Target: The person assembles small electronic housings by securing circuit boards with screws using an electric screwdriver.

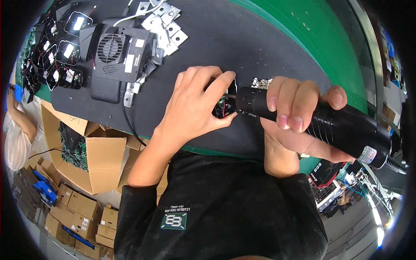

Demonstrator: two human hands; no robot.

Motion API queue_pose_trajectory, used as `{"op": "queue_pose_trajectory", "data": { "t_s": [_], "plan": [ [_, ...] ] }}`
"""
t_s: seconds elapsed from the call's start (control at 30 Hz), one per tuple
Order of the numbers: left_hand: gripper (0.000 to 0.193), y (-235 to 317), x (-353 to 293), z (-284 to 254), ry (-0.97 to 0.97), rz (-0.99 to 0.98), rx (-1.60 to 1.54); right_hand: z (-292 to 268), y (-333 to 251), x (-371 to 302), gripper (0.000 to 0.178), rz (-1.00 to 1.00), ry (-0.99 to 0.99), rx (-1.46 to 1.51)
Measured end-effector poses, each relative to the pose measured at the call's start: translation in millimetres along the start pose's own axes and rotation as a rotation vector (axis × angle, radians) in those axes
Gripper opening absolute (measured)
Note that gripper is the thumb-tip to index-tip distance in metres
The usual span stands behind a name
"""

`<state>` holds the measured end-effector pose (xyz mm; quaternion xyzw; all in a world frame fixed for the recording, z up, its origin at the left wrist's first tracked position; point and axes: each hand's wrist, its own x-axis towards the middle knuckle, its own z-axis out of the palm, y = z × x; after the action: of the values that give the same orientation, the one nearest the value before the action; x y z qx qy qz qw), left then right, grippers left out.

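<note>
My right hand (294,106) is wrapped round a black electric screwdriver (351,128), a thick cylinder with a cable at its rear end. The tool lies nearly level, its front end pointing left at a small black housing (223,108) with a bit of green circuit board and red wire showing. My left hand (190,102) grips this housing on the dark mat, fingers over its far side and thumb on the near side. The fingers cover most of the housing, and whether the tip touches a screw cannot be seen. Just beyond the screwdriver's nose lies a pile of small silvery screws (261,82).
A black device with a round fan grille (110,47) stands at the back left, beside scattered metal plates with holes (167,32). Several black housings with wires (69,76) lie farther left. An open cardboard box (106,160) is below the table edge. Another person's arm (21,117) shows at far left.
</note>
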<state>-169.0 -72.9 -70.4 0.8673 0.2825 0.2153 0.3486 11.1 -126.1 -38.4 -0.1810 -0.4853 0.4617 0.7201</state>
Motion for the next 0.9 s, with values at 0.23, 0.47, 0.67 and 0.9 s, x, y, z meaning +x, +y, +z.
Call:
{"op": "queue_pose_trajectory", "data": {
  "t_s": [0.23,0.47,0.67,0.9],
  "plan": [
    [0.066,-1.6,-1.1,0.3,0.011,0.009,0.005,1.3,-5.0,4.8,0.088,0.057,-0.054,0.009],
    [0.065,-1.7,-2.3,0.6,0.025,0.007,0.001,-1.8,-6.7,8.2,0.08,0.076,-0.12,0.011],
    [0.065,-3.3,-3.5,2.5,0.033,0.014,-0.014,12.7,-13.7,8.8,0.071,0.155,0.092,-0.011],
    [0.07,-5.0,-5.3,4.1,0.012,0.014,0.0,-8.3,-3.8,5.0,0.073,0.008,-0.094,0.172]
  ]
}}
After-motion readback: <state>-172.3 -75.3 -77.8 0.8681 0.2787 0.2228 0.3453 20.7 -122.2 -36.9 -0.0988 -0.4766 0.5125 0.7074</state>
